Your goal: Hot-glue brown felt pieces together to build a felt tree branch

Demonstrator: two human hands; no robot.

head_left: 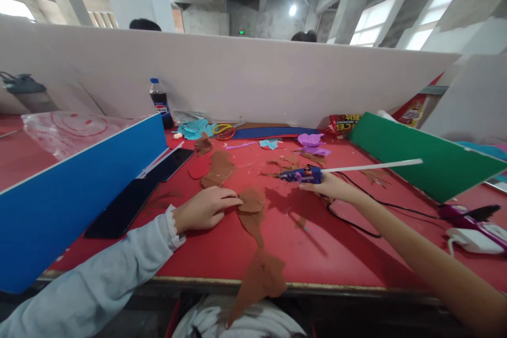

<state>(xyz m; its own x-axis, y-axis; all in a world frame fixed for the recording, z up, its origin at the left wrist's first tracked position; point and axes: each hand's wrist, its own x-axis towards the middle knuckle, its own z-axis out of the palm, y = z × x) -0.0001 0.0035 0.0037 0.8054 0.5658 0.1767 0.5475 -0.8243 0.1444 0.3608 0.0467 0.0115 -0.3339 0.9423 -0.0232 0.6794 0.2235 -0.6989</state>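
Brown paper pieces lie in a chain down the middle of the red table, and the lowest piece hangs over the front edge. My left hand rests at the left of the upper brown piece, its fingertips touching that piece's edge. To the right, my right hand is wrapped round a dark blue glue gun with its nozzle pointing left. A long white glue stick sticks out of its back.
Blue and green boards stand at the sides. Two dark phones lie left. Behind are a cola bottle, scissors and coloured paper scraps. A cable runs right to a power strip.
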